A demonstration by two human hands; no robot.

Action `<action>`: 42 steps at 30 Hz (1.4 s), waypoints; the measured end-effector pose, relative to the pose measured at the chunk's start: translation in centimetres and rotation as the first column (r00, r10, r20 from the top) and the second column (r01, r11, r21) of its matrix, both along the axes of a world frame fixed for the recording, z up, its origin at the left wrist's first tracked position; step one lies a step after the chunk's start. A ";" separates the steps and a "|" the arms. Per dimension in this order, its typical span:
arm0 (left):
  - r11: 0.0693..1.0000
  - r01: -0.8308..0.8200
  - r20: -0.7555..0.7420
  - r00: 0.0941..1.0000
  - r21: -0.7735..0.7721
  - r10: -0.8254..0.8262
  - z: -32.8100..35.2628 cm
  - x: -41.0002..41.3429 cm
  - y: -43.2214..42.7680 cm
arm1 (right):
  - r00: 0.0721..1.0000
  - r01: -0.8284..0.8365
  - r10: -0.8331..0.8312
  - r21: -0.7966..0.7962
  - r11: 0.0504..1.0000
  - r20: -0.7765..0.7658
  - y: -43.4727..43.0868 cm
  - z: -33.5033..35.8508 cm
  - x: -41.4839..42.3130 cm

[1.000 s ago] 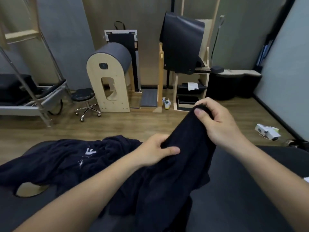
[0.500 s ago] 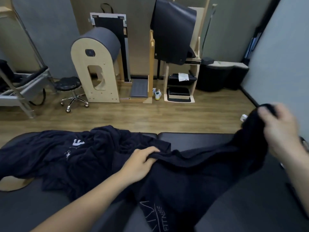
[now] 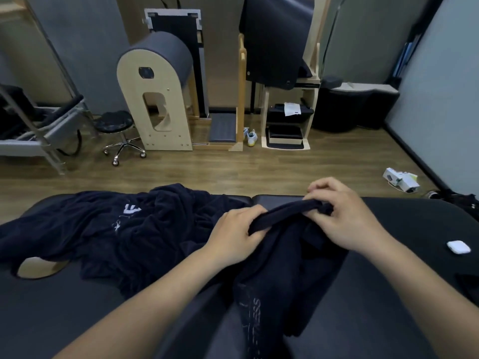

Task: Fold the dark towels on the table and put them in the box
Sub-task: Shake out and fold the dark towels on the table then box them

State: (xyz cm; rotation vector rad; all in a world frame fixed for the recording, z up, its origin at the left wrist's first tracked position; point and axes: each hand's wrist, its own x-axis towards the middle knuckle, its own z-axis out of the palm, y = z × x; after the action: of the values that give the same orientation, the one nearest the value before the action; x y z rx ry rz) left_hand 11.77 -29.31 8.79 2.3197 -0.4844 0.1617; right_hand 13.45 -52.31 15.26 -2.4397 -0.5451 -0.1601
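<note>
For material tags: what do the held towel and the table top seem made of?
The held towel: soft dark navy cloth, probably terry, matte; it bunches and drapes. The table top: seemingly black padded vinyl or leather, smooth with a faint sheen.

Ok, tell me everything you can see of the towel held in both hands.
The towel is dark navy, terry-like, with pale lettering ending in "NESS" near its lower part. Its top edge is bunched into a band between the left hand and the right hand, each with a curled grip on it. The rest drapes toward the person over the black padded table, beside the heap of dark towels.
</note>
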 end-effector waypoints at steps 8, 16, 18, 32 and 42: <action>0.970 -0.148 0.097 0.987 0.191 0.131 -4.7 -1.4 2.2 | 0.968 0.231 -0.236 0.063 0.971 0.083 -5.5 3.5 0.0; 0.986 -0.044 0.094 0.995 0.162 0.029 -6.8 -1.3 1.5 | 0.883 0.457 -0.460 0.055 0.888 0.097 -9.6 4.8 -1.6; 0.982 0.075 0.131 0.987 0.172 -0.098 -7.0 -1.0 1.3 | 0.842 0.529 -0.530 0.041 0.848 0.097 -10.7 4.6 -1.5; 0.970 0.230 0.304 0.921 0.078 -0.243 -0.4 -1.3 -7.6 | 0.967 -0.011 -0.019 -0.116 0.993 -0.255 -3.7 -0.5 -4.0; 0.986 0.117 0.281 0.956 -0.117 -0.081 -2.5 -3.7 -5.7 | 0.953 -0.154 0.137 -0.044 0.987 -0.270 -2.3 -2.9 -4.4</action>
State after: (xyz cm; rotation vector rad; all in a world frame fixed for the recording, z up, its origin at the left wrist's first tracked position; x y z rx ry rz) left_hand 8.03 -35.04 6.28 2.1464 -0.7060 0.4590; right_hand 9.01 -54.63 12.38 -2.4197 -0.6127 0.2483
